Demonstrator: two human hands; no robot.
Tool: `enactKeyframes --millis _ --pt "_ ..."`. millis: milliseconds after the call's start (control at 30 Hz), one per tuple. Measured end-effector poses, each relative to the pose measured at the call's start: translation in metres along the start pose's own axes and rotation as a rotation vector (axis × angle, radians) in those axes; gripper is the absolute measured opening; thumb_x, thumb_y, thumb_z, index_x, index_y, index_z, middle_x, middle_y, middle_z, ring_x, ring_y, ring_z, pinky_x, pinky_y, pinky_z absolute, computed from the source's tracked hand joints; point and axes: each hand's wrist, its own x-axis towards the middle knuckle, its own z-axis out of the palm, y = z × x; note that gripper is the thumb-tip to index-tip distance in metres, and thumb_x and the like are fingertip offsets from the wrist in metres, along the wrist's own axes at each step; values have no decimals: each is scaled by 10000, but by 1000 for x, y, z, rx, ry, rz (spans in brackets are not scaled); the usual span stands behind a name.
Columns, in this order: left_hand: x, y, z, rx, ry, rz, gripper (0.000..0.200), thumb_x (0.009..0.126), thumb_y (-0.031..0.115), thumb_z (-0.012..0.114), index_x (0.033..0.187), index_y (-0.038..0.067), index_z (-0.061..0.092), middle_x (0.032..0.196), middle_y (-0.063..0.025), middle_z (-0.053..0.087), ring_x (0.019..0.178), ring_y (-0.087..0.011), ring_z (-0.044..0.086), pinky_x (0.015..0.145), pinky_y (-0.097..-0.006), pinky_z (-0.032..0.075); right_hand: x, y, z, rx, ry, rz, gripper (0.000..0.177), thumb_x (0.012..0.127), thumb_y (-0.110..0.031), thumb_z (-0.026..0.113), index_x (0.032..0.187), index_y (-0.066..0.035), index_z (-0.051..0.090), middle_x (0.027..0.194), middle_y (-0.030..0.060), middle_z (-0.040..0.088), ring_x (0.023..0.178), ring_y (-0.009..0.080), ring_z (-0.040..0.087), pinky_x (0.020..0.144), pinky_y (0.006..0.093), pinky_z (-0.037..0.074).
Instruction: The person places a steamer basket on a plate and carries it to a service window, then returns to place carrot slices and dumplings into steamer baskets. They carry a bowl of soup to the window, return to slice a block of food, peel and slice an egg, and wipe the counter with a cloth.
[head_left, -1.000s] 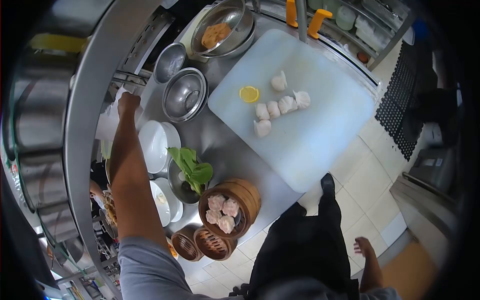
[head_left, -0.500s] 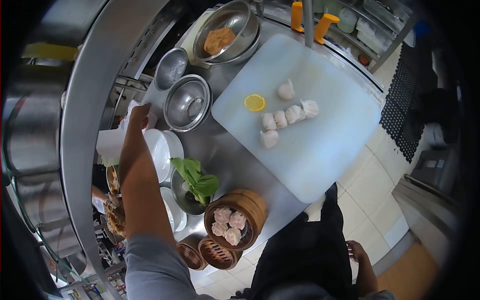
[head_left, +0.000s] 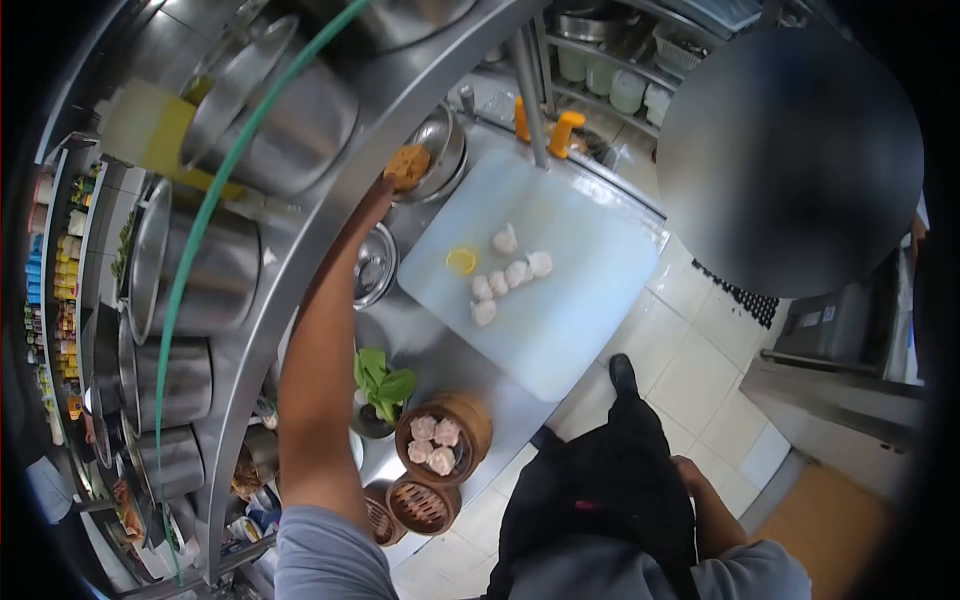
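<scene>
My left arm reaches up along the shelf edge, with my left hand [head_left: 386, 187] beside the orange-brown lump [head_left: 408, 167] in the metal colander [head_left: 440, 150]; its fingers are hard to make out. Low by my right thigh is my right hand [head_left: 686, 473], its fingers mostly hidden. On the white cutting board [head_left: 570, 320] lie a lemon slice [head_left: 461, 262] and several pale dumplings [head_left: 517, 273]. Below the board's left corner, green leaves [head_left: 384, 386] rest in a bowl. A bamboo steamer [head_left: 478, 430] holds several pinkish dumplings [head_left: 434, 444].
Large metal pots [head_left: 200, 270] stand on the steel shelf [head_left: 300, 260] at left. Two orange handles [head_left: 566, 132] are at the board's far edge. Smaller steamers [head_left: 422, 505] sit near the table's front edge. A round blurred patch covers the upper right.
My left hand has moved from beside the white bowls up to the colander. The view has shifted, showing more of the shelf. My right hand is now closer to my thigh.
</scene>
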Motion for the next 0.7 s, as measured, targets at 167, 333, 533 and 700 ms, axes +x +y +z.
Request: enactKeyframes --millis 167,333,533,700 --pt "71 18 47 83 -100 -63 704 851 476 674 1392 48 530 1299 -241 633 1224 -395 606 1040 -430 469 46 -54 -28 -292 116 -98 366 975 -285 634 1213 -8 660 1105 134 702 1045 240 647 908 395 517" --pt "115 -62 108 139 -342 -196 875 752 465 776 1414 -26 483 1337 -282 595 1264 -385 585 1054 -410 465 63 -121 -70 -206 104 -49 301 969 -288 648 1134 -40 689 990 72 691 845 180 630 744 331 513" --pt "107 -19 65 177 -347 -190 639 809 316 801 1314 0 569 1213 -228 662 1163 -333 644 993 -401 498 35 -305 -31 -586 120 -751 330 923 -190 677 1170 27 652 985 133 701 916 209 679 842 349 544" --pt "58 23 9 -106 -222 -302 567 787 277 836 1256 43 619 1111 -128 690 991 -218 663 854 -358 546 -68 -486 107 -589 -204 -1239 285 910 -100 679 1170 11 646 1029 139 668 914 236 670 817 335 534"
